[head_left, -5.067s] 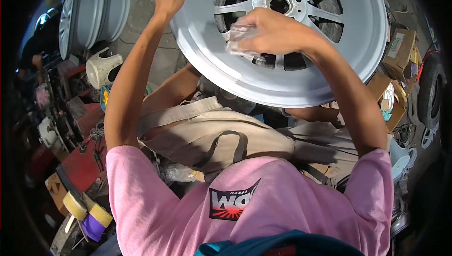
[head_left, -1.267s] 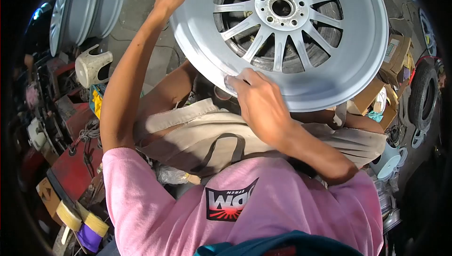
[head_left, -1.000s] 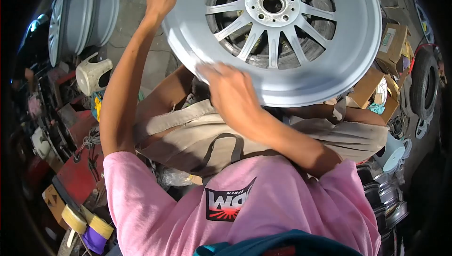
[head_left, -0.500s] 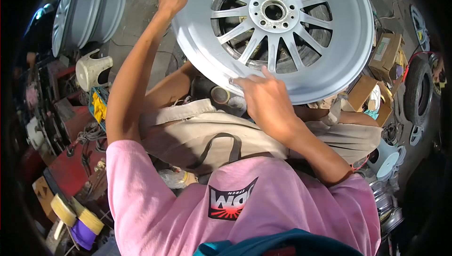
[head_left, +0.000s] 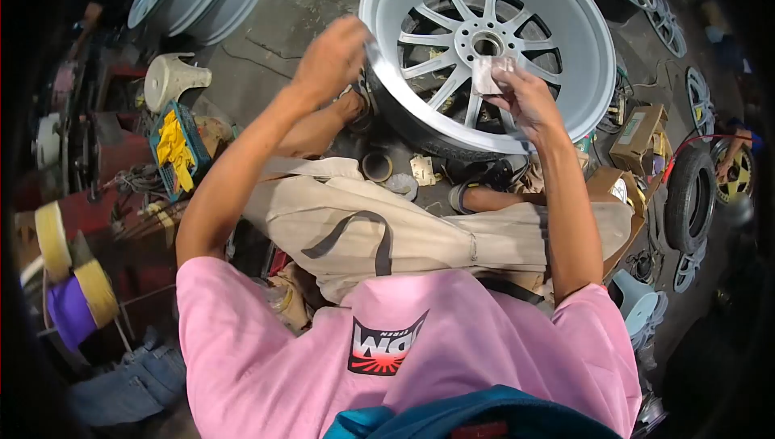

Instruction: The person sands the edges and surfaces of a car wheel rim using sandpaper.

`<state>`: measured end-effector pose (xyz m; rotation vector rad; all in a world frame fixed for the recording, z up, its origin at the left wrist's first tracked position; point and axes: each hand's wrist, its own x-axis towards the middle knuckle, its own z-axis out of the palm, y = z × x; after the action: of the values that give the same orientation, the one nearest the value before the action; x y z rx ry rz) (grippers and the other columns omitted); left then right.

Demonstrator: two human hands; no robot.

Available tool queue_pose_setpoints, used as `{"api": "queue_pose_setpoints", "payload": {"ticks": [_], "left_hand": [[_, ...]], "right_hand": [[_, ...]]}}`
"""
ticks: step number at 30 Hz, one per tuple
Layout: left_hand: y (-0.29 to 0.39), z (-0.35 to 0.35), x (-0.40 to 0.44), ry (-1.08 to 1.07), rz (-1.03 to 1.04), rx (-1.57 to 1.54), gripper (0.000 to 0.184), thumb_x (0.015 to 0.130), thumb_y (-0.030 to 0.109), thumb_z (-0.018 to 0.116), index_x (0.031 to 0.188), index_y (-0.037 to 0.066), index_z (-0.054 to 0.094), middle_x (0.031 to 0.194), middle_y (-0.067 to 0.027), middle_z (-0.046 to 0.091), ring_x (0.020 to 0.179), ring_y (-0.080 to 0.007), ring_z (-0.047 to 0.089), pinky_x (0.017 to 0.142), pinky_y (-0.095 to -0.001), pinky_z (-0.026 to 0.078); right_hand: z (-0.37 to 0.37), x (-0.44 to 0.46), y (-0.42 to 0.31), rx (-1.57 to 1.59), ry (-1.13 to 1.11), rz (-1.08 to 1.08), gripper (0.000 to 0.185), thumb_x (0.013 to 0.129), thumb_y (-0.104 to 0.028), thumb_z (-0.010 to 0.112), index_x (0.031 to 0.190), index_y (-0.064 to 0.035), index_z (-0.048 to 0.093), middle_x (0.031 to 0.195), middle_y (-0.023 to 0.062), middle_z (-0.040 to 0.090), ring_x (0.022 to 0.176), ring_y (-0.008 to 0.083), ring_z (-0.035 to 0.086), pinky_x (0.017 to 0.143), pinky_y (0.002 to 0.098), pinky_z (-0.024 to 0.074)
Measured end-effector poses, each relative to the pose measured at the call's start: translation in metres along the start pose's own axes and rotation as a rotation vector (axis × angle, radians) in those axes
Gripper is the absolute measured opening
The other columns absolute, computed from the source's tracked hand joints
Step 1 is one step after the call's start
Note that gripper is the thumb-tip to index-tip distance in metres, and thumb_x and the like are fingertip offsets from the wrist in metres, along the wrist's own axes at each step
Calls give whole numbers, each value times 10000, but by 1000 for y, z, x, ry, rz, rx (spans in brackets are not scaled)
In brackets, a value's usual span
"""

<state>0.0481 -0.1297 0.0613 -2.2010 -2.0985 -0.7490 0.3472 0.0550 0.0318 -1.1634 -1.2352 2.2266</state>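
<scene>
A grey multi-spoke wheel rim (head_left: pixel 593 59) lies face up in front of me, on top of what looks like a dark tire (head_left: pixel 404 120). My left hand (head_left: pixel 335 59) is at the rim's left edge, fingers curled and somewhat blurred, seemingly gripping it. Over the lower spokes, my right hand (head_left: pixel 526 98) pinches a small, pale folded sheet that looks like sandpaper (head_left: pixel 486 75). That sheet is raised in front of the hub (head_left: pixel 487 43).
A white stool (head_left: pixel 173 79) and a green basket with yellow cloth (head_left: pixel 173 152) stand left. Other rims (head_left: pixel 230 3) are behind. Cardboard boxes (head_left: pixel 638 136) and a tire (head_left: pixel 690 201) are right. Another person's hand (head_left: pixel 731 156) touches a yellow wheel (head_left: pixel 733 179).
My right hand has left the rim's near edge and turned up, showing the pale sheet. My left hand is lower on the rim's left side. The wheel appears farther away and the view has shifted.
</scene>
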Motion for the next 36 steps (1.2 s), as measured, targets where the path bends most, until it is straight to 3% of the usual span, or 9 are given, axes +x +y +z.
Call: {"api": "queue_pose_setpoints", "payload": {"ticks": [4, 14, 18, 20, 22, 24, 27, 30, 36], "left_hand": [[38, 15, -33, -49, 139, 66, 279, 764, -28, 615, 1043, -34, 615, 1112, -159, 609, 1074, -339, 615, 926, -410, 525], [165, 78, -33, 110, 158, -90, 177, 775, 37, 631, 949, 37, 597, 989, -117, 560, 966, -310, 570, 829, -421, 491], [113, 61, -39, -2, 169, -117, 145, 801, 47, 604, 945, 41, 595, 985, -127, 573, 978, -323, 586, 857, -426, 502], [53, 38, -44, 107, 147, 126, 262, 769, 40, 658, 1031, 54, 645, 1077, -120, 617, 1062, -335, 585, 904, -460, 482], [15, 8, -44, -41, -145, 509, 497, 748, 0, 666, 1241, 45, 633, 1270, -136, 626, 1275, -378, 521, 1066, -489, 424], [20, -3, -52, -27, -246, 480, 617, 770, -31, 628, 1382, 9, 556, 1430, -178, 552, 1410, -406, 426, 1166, -515, 361], [65, 14, -67, -84, -74, 273, 581, 866, -19, 540, 1440, -66, 465, 1531, -253, 438, 1462, -414, 386, 1199, -507, 350], [117, 35, -85, -222, 99, 209, 595, 930, 21, 488, 1510, -78, 398, 1615, -229, 362, 1511, -367, 346, 1224, -456, 331], [66, 31, -77, -250, -117, 476, 743, 900, 13, 539, 1593, -25, 274, 1657, -219, 290, 1512, -386, 341, 1203, -492, 359]], "right_hand": [[7, -13, 15, -90, -37, -45, 356, 871, -170, 832, 1155, 11, 715, 1048, 96, 754, 900, 151, 738, 793, 272, 620], [18, -6, 47, -566, 13, -322, 267, 843, -113, 771, 1041, 62, 735, 889, 82, 755, 755, 98, 669, 688, 278, 548], [11, 5, 60, -612, 18, -370, 376, 860, -137, 752, 1130, 115, 681, 935, 111, 750, 807, 136, 684, 735, 297, 554], [1, 19, 72, -628, 60, -333, 485, 874, -148, 744, 1235, 150, 619, 988, 140, 746, 859, 161, 694, 783, 312, 556], [-4, 25, 76, -615, 34, -415, 569, 885, -150, 737, 1312, 177, 555, 1027, 166, 743, 883, 169, 700, 815, 327, 557], [5, 15, 68, -660, 28, -474, 443, 907, -126, 716, 1247, 134, 601, 986, 122, 738, 838, 130, 679, 770, 296, 547], [24, -6, 55, -709, -40, -474, 331, 915, -119, 707, 1174, 85, 675, 967, 97, 746, 837, 110, 660, 756, 280, 538], [39, -25, 40, -731, -140, -377, 289, 902, -145, 731, 1108, 58, 727, 950, 100, 758, 852, 120, 648, 765, 290, 528], [49, -33, 33, -873, -218, -492, 258, 892, -202, 791, 999, 28, 752, 800, 80, 726, 729, 109, 610, 697, 301, 507]]}}
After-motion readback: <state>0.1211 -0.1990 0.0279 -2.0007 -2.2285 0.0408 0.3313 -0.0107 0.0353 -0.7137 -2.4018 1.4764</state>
